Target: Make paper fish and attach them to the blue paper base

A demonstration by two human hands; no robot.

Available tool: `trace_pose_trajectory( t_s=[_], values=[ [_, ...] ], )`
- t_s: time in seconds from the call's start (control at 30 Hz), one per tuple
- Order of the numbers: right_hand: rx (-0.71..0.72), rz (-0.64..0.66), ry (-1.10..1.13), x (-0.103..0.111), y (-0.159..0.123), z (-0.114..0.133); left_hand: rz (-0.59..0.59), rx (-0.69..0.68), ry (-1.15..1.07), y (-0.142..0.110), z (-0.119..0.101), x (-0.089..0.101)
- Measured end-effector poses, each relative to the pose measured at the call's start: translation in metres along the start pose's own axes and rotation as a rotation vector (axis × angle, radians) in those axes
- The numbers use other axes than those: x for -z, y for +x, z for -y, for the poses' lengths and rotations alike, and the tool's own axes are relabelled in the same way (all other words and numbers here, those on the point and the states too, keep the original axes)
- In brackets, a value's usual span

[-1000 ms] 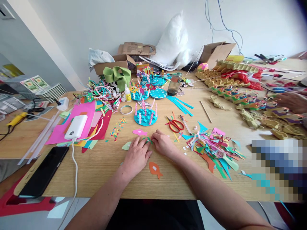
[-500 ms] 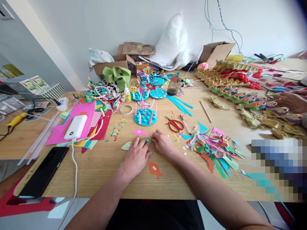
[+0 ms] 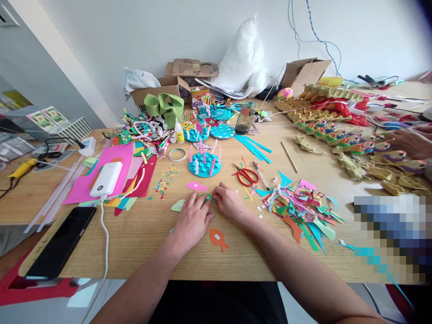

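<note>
My left hand [image 3: 193,218] lies on the table with its fingers stretched out, the fingertips on a small green paper cutout [image 3: 209,198]. On the cutout's right end, my right hand [image 3: 229,202] has its fingers pinched together. Most of the cutout is hidden under my fingers. A pink paper fish [image 3: 196,186] with a small white square on it lies just beyond. Partly beneath my left hand is a pale green paper shape [image 3: 177,205]. Nearer to me rests an orange paper fish [image 3: 218,238], which also bears a white square.
Behind my hands stands a blue disc with pink twisted stems [image 3: 204,165]. Red-handled scissors [image 3: 247,176], a pen [image 3: 261,174] and paper scraps [image 3: 303,207] lie right. A power bank [image 3: 107,178] and phone [image 3: 62,243] are left. Another person's hand [image 3: 410,141] is far right.
</note>
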State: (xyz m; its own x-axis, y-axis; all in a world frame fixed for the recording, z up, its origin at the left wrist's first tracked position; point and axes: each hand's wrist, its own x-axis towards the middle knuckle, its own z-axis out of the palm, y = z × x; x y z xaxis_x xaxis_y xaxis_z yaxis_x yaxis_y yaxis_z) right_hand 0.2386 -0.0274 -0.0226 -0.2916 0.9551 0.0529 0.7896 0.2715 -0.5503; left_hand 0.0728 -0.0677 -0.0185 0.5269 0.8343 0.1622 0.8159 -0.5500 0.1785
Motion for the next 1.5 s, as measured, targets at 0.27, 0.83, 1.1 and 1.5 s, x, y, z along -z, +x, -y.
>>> trace_pose_trajectory(
  t_s=[0.27,0.83,1.1,1.5],
  values=[
    [0.014,-0.002,0.001,0.0006,0.0012,-0.0043,-0.002,-0.004,-0.008,0.0003,0.0014,-0.0021],
    [0.006,0.033,-0.032,0.0037,0.0005,-0.0010,0.007,-0.003,0.013,0.0000,0.0006,-0.0030],
    [0.003,0.036,-0.032,0.0032,0.0010,-0.0005,0.009,0.001,0.035,0.0003,0.0007,-0.0035],
    [0.006,0.022,-0.014,0.0035,0.0014,-0.0010,0.019,0.000,0.041,0.0003,-0.0001,-0.0025]
  ],
)
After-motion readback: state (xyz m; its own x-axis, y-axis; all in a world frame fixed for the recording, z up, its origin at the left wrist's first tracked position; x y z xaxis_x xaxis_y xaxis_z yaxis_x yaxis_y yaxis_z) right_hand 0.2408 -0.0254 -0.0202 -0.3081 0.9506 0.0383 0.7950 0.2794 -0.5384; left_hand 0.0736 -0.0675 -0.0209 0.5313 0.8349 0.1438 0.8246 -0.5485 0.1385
